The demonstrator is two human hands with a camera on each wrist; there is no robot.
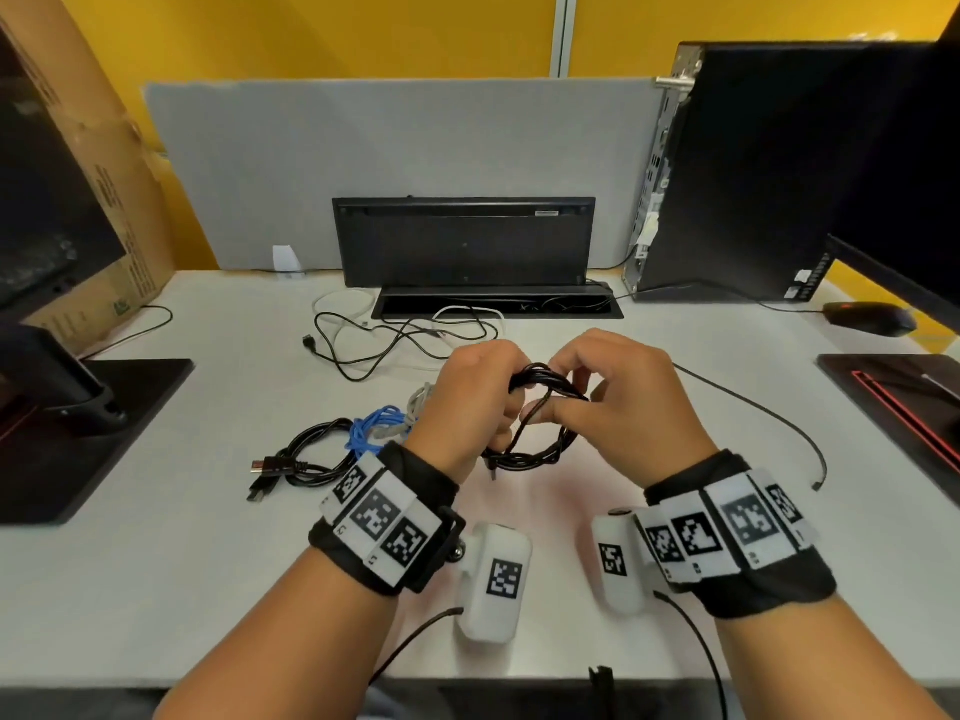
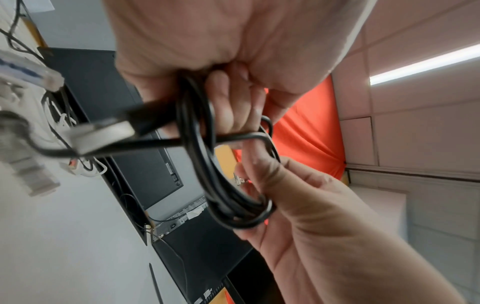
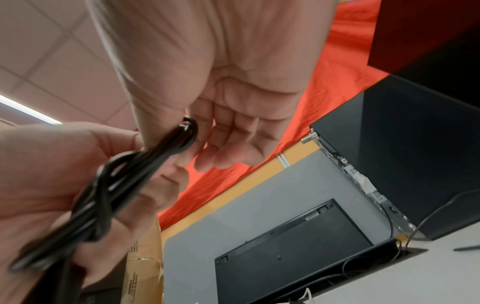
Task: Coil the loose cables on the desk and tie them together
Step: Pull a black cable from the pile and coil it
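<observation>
I hold a coiled black cable (image 1: 537, 454) just above the middle of the desk (image 1: 182, 563) with both hands. My left hand (image 1: 480, 392) grips the coil's left side, fingers curled round the strands (image 2: 205, 164). My right hand (image 1: 615, 389) pinches the coil's right side between thumb and fingers (image 3: 228, 139). In the left wrist view a blurred plug (image 2: 103, 133) sticks out of the coil. Left of my hands lie a coiled black cable (image 1: 306, 459), a blue cable (image 1: 371, 431) and a grey one (image 1: 422, 397). Loose black and white cables (image 1: 374, 337) sprawl behind them.
A black keyboard (image 1: 462, 241) leans upright on the grey divider (image 1: 260, 174) above an open cable slot (image 1: 498, 305). A PC tower (image 1: 737, 174), mouse (image 1: 872, 318) and mat (image 1: 893, 402) stand right. A thin black cable (image 1: 769, 407) runs there. Monitor base (image 1: 78, 423) and cardboard box (image 1: 104, 189) stand left.
</observation>
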